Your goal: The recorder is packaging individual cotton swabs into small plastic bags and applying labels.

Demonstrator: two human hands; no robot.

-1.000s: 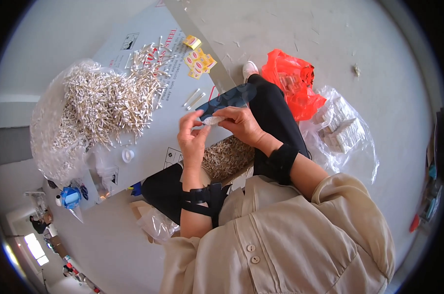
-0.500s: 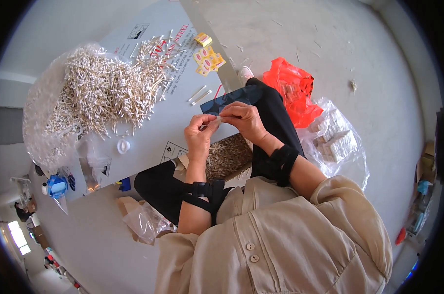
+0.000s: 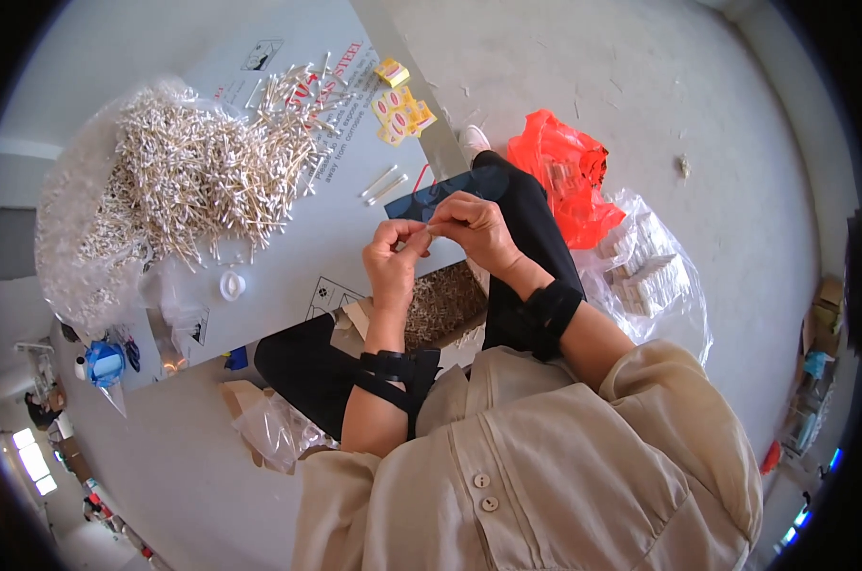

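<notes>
My left hand (image 3: 390,268) and my right hand (image 3: 480,235) meet fingertip to fingertip above the table's near edge, both closed in a pinch. Whatever lies between them is too small and covered to name. Beneath my wrists, between my knees, stands a cardboard box (image 3: 447,303) filled with many thin brownish pieces. Just beyond my hands, a few loose cotton swabs (image 3: 384,184) lie on the table near a dark blue see-through sheet (image 3: 450,190). A large heap of cotton swabs (image 3: 212,171) spills from a clear plastic bag (image 3: 69,238) on the left.
Yellow printed cards (image 3: 402,114) lie at the table's far right edge. A small white ring-shaped item (image 3: 231,285) sits near the heap. On the right are a red plastic bag (image 3: 562,181) and a clear bag (image 3: 645,271) of white packs. An open carton (image 3: 260,433) stands at lower left.
The pinched fingertips have shifted slightly, and the whitish bit seen between them earlier is now mostly hidden. The whole view has shifted a little; the other things stay put.
</notes>
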